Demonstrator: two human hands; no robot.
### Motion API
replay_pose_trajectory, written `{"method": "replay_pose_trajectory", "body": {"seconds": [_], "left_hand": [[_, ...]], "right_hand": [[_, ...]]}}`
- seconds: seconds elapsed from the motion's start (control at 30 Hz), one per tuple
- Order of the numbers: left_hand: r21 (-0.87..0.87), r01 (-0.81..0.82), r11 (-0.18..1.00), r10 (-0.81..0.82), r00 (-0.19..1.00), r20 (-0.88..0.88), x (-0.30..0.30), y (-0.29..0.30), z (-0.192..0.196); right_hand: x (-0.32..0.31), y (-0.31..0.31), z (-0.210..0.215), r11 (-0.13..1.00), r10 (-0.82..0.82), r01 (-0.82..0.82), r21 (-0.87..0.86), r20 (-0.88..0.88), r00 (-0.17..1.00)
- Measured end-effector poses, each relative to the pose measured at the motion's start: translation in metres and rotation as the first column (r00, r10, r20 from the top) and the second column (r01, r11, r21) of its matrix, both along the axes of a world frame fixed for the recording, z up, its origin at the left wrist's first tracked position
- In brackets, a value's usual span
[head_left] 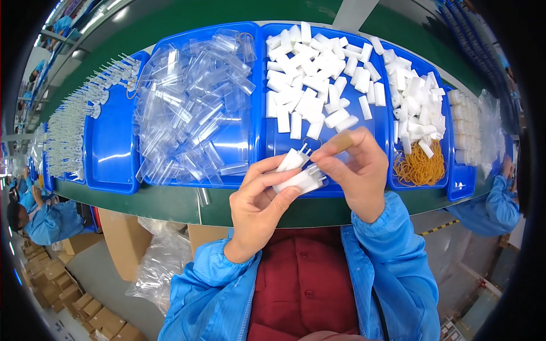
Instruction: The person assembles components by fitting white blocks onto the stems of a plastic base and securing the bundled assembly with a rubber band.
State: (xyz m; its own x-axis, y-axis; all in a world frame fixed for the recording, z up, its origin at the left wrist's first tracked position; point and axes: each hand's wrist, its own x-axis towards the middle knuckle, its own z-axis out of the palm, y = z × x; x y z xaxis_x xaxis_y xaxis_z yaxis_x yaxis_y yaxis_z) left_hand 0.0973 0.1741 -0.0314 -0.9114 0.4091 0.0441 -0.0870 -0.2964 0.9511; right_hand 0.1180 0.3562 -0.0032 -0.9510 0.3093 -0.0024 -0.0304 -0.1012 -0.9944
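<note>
My left hand [254,200] is closed around two white rectangular plastic pieces side by side. From the end of the upper white piece [292,160] stick out two thin metal pins. The lower white piece [302,182] has a clear, shiny end facing my right hand. My right hand [364,176], with a tan wrap on one finger, pinches with thumb and fingertips right by that clear end; what lies between the fingertips is hidden. Beyond both hands is a blue tray [284,140] of loose white blocks [310,85].
Left stands a blue tray of clear plastic sleeves [193,108], then a blue tray [111,148] beside rows of white pronged pieces [71,133]. Rightward are more white blocks [418,102] and orange rubber bands [421,166]. Co-workers in blue [54,219] sit at both sides; cardboard boxes [122,238] stand below.
</note>
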Motion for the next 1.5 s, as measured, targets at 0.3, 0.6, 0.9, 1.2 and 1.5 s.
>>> {"method": "replay_pose_trajectory", "body": {"seconds": [0.3,0.6,0.9,1.2,1.5], "left_hand": [[-0.082,-0.066,0.994,0.062,0.997,-0.054,0.004,0.011,0.0],[-0.183,-0.033,0.983,0.017,0.996,-0.093,0.001,0.018,0.009],[-0.318,-0.114,0.941,0.031,0.967,-0.254,0.01,0.026,0.005],[-0.325,-0.119,0.938,0.042,0.971,-0.235,0.009,0.026,0.005],[0.079,0.07,0.994,-0.079,0.989,0.126,-0.003,0.02,0.014]], "right_hand": [[0.01,0.001,-0.016,0.995,-0.011,0.016,0.095,-0.053,0.999],[0.019,0.002,-0.023,0.975,-0.079,0.123,0.184,-0.232,0.97],[0.021,0.014,-0.028,0.953,-0.106,0.162,0.254,-0.219,0.97],[0.018,0.026,-0.028,0.957,0.075,-0.011,0.289,-0.212,0.974],[0.03,0.043,-0.015,0.999,0.003,-0.005,-0.038,-0.048,0.999]]}}
